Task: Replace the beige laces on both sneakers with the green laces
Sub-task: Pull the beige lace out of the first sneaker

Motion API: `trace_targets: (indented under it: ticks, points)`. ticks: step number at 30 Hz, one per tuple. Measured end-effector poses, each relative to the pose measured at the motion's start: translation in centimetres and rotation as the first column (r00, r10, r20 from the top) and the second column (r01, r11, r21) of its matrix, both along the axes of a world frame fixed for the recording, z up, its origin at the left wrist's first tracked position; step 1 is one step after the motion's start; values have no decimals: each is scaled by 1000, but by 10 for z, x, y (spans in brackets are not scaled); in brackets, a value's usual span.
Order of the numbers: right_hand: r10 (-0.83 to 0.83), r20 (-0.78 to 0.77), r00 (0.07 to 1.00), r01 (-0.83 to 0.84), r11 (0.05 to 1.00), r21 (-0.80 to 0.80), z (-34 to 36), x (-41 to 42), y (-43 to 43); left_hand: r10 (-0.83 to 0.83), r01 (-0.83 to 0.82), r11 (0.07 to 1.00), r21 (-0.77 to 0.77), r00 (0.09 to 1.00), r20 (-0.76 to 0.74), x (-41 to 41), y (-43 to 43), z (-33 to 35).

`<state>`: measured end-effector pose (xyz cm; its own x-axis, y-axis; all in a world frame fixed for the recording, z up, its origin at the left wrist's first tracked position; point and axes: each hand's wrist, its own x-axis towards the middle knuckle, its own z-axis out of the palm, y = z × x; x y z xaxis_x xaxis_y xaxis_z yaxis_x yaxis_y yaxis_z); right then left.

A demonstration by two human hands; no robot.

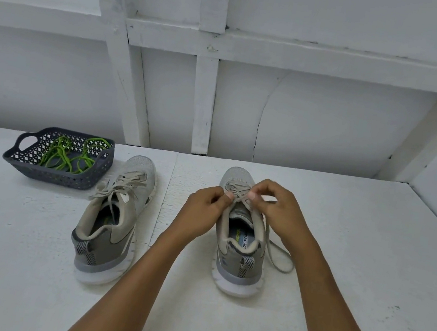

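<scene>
A white, rough-painted counter [338, 266] runs up to a white wall of boards and crossing battens [212, 43]; a seam splits the counter top down the middle.

Two grey sneakers stand upright on it, heels toward the person and toes toward the wall, long axes running near to far. The left sneaker [114, 221] leans its toe slightly right and still carries its beige lace [122, 185], loosely threaded with ends spilling over the tongue. The right sneaker [240, 241] sits well apart from it, just right of the seam.

Both hands meet over the right sneaker's upper eyelets. The left hand [202, 210] is curled, thumb and forefinger pinching the right sneaker's beige lace [280, 258] near the crossings; the right hand [276, 207] pinches the same lace from the other side, though exactly which strand each holds is hard to tell. A loose loop of that lace trails onto the counter by the sneaker's right flank.

At far left, near the left sneaker's toe, a dark lattice basket [56, 170] with handle cut-outs holds the tangled green laces [72, 156]. Both forearms cross the near counter and hide part of each sneaker's side.
</scene>
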<state>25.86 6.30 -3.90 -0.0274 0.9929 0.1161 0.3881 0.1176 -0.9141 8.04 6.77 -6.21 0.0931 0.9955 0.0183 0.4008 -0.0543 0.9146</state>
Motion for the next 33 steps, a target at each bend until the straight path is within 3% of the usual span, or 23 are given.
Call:
trace_targets:
  ticks: [3,6,8,10,13,15,18,23,33]
  points:
    - [-49,-303,952,31,998,-63,4,4,4,39,-40,998,-38,999,-27,-1,-2,-1]
    - [-70,-635,769,-22,990,-136,10,12,7,61,-61,995,-83,998,3,-1,-6,-1]
    - [-139,-708,692,6,982,-188,12,18,10,79,-80,993,-91,997,-8,0,-8,0]
    - [-195,-633,749,71,974,-217,9,24,13,102,-102,991,-86,995,-14,1,-10,1]
    - [-197,-388,900,128,972,-197,3,29,14,120,-120,993,-22,993,-13,3,-12,1]
    - [-137,-200,970,102,979,-174,-1,31,13,113,-109,991,73,993,-47,5,-10,1]
    - [15,-4,1000,-15,989,-148,-7,33,9,61,-15,972,234,980,-190,6,-3,2]
    - [73,39,997,-69,993,-94,-12,33,7,40,185,900,395,867,-497,9,3,13]
    - [148,-17,989,-149,973,-178,-11,38,15,-72,315,893,322,805,-589,12,9,22]
